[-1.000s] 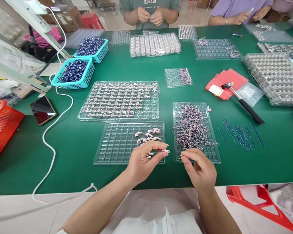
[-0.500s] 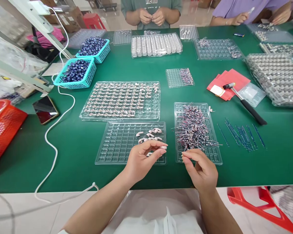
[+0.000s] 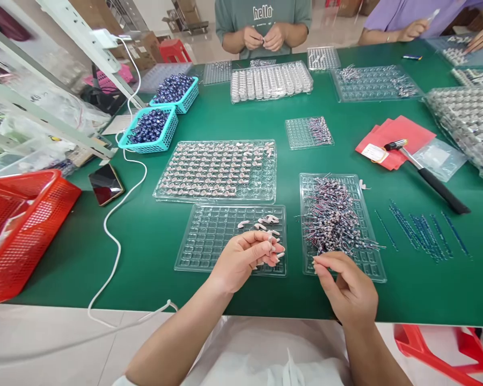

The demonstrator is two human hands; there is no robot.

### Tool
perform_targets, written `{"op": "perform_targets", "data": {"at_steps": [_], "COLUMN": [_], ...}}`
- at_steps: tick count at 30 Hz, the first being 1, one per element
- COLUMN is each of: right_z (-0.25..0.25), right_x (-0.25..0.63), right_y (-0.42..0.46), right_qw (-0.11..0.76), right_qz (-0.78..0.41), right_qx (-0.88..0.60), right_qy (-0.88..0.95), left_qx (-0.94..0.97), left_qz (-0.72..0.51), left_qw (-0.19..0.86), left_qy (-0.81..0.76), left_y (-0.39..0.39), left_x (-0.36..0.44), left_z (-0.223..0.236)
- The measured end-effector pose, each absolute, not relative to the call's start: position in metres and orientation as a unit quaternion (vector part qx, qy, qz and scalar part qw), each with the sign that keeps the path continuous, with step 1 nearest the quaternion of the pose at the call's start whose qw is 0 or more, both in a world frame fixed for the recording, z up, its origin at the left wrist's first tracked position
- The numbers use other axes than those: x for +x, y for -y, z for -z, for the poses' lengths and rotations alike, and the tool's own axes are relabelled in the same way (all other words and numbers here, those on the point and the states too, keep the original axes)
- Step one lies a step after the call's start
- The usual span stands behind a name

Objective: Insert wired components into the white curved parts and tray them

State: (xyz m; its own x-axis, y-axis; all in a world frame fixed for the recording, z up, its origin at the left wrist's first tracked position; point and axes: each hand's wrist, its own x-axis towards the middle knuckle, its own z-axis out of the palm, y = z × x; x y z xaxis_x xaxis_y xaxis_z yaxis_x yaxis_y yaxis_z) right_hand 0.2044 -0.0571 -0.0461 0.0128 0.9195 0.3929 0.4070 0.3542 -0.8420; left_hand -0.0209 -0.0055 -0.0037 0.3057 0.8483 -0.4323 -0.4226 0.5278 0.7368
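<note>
While the left hand [image 3: 238, 261] pinches a small pale piece [image 3: 271, 243] above the lower tray [image 3: 201, 236], the right hand [image 3: 349, 287] presses thumb and finger together, any content unclear; the upper tray [image 3: 263, 183] looks mostly filled; loose pale pieces [image 3: 271, 219] and heaped wired parts [image 3: 332, 214] seem left to do.

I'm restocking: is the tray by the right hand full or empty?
Partly full: wired parts heap on the tray; bare cells show.

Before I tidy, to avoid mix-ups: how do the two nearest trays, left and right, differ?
The left tray holds scattered white pieces; the right tray holds wired parts. The left tray's pieces sit toward its right; the right tray's parts cover most of it. Both are transparent.
</note>
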Motion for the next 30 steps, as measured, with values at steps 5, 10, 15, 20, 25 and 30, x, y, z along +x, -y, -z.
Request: {"op": "perform_targets", "data": {"at_steps": [5, 10, 15, 20, 25, 30], "right_z": [0.045, 0.0447, 0.0456, 0.0423, 0.0389, 0.0411], "right_x": [0.2036, 0.2035, 0.2036, 0.2035, 0.203, 0.2031], "right_y": [0.0569, 0.0558, 0.0552, 0.0549, 0.0531, 0.0537], "right_qw": [0.489, 0.485, 0.482, 0.477, 0.475, 0.474], "right_qz": [-0.253, -0.247, -0.244, -0.232, -0.22, -0.222], "right_qx": [-0.522, -0.525, -0.528, -0.529, -0.532, -0.538], "right_qy": [0.652, 0.654, 0.655, 0.662, 0.665, 0.66], "left_qx": [0.235, 0.229, 0.221, 0.213, 0.214, 0.235], "left_qz": [-0.412, -0.415, -0.41, -0.403, -0.401, -0.397], "left_qw": [0.78, 0.79, 0.8, 0.808, 0.812, 0.803], "left_qy": [-0.407, -0.39, -0.377, -0.372, -0.366, -0.379], "left_y": [0.0063, 0.007, 0.0086, 0.0087, 0.0096, 0.0094], "left_x": [-0.0221, -0.023, -0.024, -0.0242, -0.0229, -0.0271], "left_z": [0.0027, 0.0038, 0.0048, 0.0038, 0.0039, 0.006]}}
